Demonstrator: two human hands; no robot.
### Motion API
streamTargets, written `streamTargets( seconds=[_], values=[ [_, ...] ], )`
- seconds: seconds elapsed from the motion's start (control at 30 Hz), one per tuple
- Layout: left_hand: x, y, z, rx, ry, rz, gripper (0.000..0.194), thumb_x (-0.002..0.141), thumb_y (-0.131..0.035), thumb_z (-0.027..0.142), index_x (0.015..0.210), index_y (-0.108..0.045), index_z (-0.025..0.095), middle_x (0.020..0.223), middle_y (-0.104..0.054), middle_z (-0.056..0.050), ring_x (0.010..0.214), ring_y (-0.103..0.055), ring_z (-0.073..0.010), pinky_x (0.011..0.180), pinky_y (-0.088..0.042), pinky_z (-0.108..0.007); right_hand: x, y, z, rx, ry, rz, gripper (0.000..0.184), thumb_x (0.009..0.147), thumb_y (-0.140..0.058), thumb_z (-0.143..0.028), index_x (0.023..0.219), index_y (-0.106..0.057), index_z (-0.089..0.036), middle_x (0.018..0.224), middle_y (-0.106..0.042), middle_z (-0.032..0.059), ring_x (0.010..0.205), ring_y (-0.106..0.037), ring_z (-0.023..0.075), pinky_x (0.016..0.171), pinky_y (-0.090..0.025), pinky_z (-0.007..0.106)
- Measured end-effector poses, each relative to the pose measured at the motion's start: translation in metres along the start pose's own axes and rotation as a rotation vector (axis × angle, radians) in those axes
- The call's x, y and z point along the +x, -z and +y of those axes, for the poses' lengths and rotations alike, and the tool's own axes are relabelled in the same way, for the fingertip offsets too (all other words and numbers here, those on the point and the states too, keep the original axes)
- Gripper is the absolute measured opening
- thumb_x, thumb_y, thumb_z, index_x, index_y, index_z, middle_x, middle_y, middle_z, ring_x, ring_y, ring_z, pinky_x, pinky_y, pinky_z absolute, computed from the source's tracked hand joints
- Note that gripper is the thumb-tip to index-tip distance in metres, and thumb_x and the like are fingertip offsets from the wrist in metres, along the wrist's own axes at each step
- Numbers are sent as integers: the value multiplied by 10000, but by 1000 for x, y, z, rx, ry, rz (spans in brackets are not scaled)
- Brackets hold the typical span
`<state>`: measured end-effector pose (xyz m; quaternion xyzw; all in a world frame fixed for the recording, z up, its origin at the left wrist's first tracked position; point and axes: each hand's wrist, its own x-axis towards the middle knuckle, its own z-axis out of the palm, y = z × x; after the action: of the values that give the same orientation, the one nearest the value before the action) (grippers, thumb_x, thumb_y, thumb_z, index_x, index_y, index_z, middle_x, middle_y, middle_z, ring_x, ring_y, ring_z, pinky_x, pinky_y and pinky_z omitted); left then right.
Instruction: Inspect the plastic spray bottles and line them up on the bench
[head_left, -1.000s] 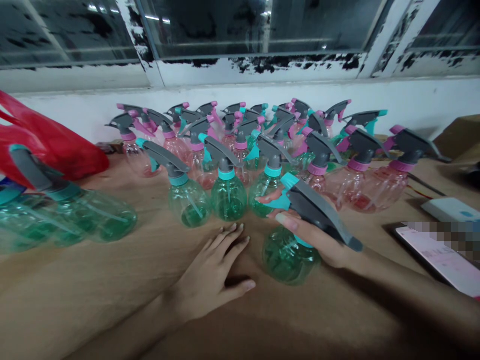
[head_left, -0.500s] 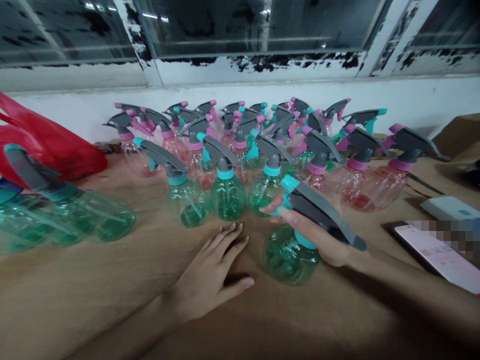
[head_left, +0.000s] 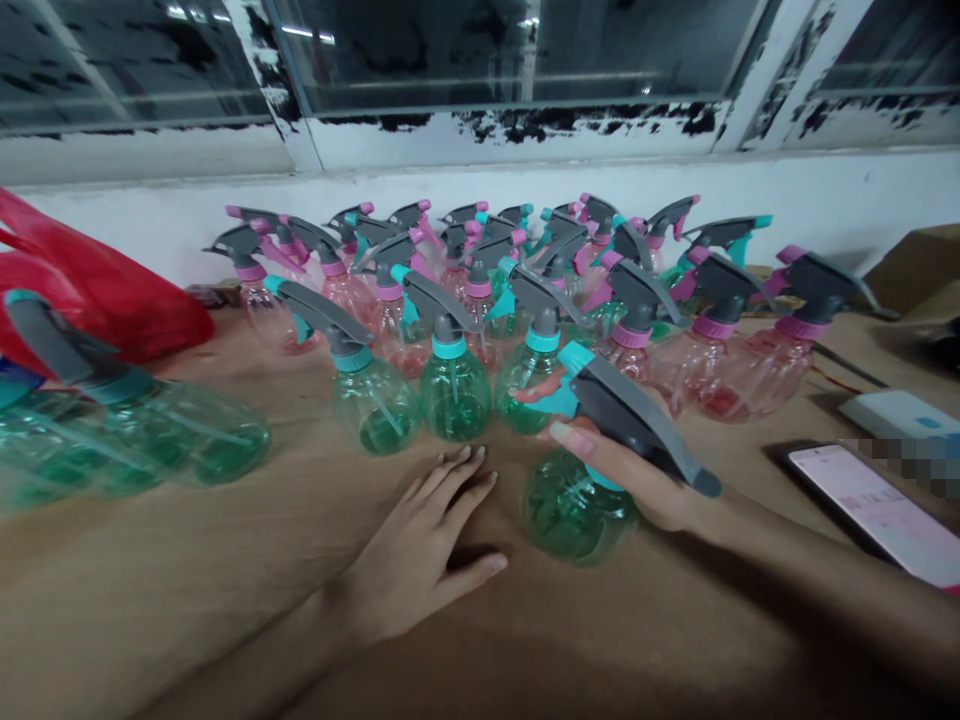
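My right hand (head_left: 637,480) is wrapped around the neck of a green spray bottle (head_left: 577,510) with a grey and turquoise trigger head. The bottle leans a little, its nozzle toward the back left; I cannot tell whether its base touches the table. A fingertip shows by the turquoise trigger. My left hand (head_left: 420,550) lies flat on the wooden table (head_left: 285,560) with its fingers spread, holding nothing. Just beyond its fingertips stands a green spray bottle (head_left: 455,395), with another green spray bottle (head_left: 375,405) on its left.
Behind stand several pink spray bottles (head_left: 705,365) and green ones, in rows toward the wall. Some green bottles (head_left: 202,430) lie on their sides at the left, near a red plastic bag (head_left: 127,300). A phone (head_left: 877,510) and a white box-like device (head_left: 900,415) are at the right.
The spray bottle in my right hand has shifted slightly up and left, and its trigger head has tilted a little. My left hand has stayed in place.
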<state>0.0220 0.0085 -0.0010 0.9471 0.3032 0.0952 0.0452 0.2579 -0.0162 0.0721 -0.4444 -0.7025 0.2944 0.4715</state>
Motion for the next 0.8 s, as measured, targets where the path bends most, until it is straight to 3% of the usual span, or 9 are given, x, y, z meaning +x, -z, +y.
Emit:
streamTargets(
  seconds=[0.8],
  values=[
    [-2, -1, 0, -29, 3, 15, 609, 910, -477, 540, 1371, -386, 153, 1476, -316, -122, 1347, -275, -279, 1074, -271, -464, 1, -1, 1, 15, 6, -1, 194, 833, -597, -362, 984, -572, -243, 627, -548, -35, 561, -547, 147, 550, -437, 316]
  ],
)
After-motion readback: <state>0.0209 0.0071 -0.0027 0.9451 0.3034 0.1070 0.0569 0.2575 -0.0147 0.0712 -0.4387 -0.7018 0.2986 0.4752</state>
